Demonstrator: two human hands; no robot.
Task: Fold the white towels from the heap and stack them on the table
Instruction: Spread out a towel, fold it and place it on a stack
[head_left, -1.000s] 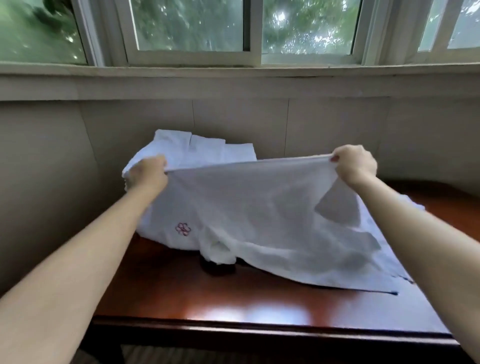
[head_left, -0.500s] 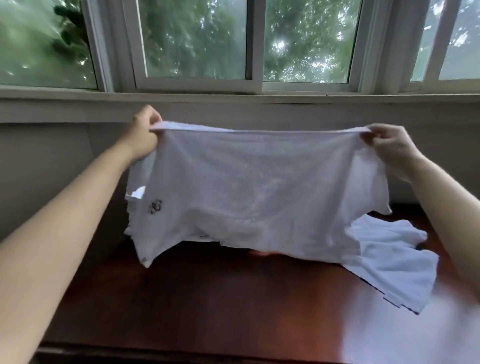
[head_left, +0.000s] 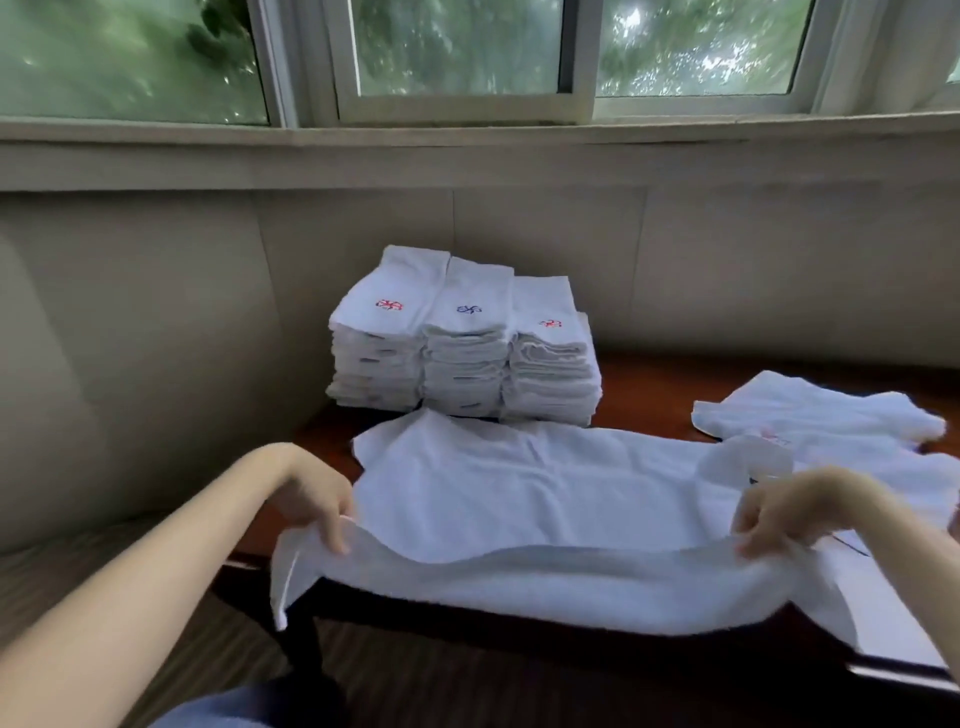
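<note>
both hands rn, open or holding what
left hand: grips the near edge of the towel
right hand: grips the same edge

No words or numbers to read here. Only small stitched emblems on the folded towel stacks beyond the fingers: a red one on the left pile, a blue one in the middle, a red one on the right, none legible as letters.
</note>
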